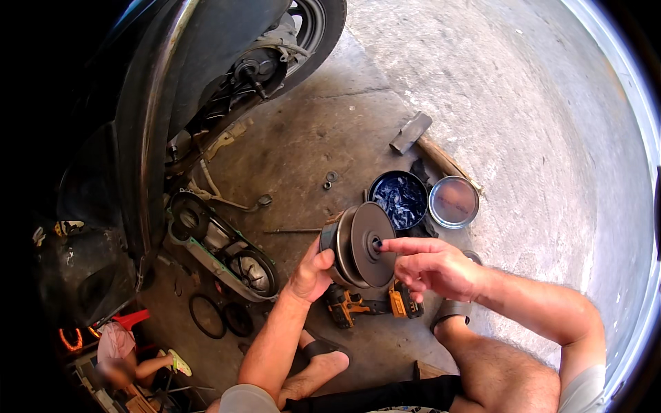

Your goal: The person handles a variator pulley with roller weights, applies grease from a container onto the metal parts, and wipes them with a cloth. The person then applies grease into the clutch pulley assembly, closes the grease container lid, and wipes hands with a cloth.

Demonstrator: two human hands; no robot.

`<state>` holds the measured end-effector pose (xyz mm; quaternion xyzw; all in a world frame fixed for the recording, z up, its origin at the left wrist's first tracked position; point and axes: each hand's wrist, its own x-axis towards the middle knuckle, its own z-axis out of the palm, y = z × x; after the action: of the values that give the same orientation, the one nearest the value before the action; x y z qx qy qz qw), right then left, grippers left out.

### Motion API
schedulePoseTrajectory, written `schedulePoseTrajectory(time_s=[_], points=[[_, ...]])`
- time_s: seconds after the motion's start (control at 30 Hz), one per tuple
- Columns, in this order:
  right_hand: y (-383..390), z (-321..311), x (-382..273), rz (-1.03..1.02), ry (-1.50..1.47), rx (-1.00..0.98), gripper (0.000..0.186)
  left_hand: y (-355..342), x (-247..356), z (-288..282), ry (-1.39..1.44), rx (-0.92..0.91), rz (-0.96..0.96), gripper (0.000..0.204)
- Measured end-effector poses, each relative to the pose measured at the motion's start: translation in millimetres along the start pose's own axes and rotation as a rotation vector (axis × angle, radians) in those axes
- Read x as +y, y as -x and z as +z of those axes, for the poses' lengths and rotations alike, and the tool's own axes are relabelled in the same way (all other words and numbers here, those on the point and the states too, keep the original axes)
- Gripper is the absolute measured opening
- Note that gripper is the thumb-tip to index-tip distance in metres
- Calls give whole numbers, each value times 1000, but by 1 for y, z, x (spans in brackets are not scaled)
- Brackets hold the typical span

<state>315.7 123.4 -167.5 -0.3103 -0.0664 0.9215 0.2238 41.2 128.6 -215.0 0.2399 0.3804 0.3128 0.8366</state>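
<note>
My left hand [311, 277] grips a scooter clutch and driven pulley assembly [372, 256] by the outer rim of its drum, tilted so that the round pulley face points toward my right. My right hand [441, 267] is on the other side, its index finger stretched to the hub hole at the centre of the face. Something dark is on that fingertip, perhaps grease. The other fingers of this hand are loosely bent with nothing seen in them. Just beyond the pulley stands an open round tin of dark blue grease [398, 199], with its metal lid [454, 202] beside it.
A hammer [434, 148] lies past the tin. An orange and black cordless drill [348, 305] rests under my hands. Left are a crankcase cover [224, 246], a drive belt [206, 316] and the scooter's rear wheel [320, 41]. Another person [120, 354] is at the lower left.
</note>
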Motion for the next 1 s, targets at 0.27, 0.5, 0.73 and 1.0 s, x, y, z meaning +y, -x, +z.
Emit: schedulePoseTrajectory(time_s=[0.27,0.5,0.73,1.0], points=[[3,-4,-16,-548,1721,145,57,2,-17,-14,140,64,-30,79],[-2,-3,-13,-617,1911,98,63,2,-21,-9,244,74,-64,78],[-10,-10,-16,-637,1846,29,62,2,-21,-7,189,71,-86,78],[-15,-19,-14,-616,1885,8,62,1,-23,-4,207,67,-99,77]])
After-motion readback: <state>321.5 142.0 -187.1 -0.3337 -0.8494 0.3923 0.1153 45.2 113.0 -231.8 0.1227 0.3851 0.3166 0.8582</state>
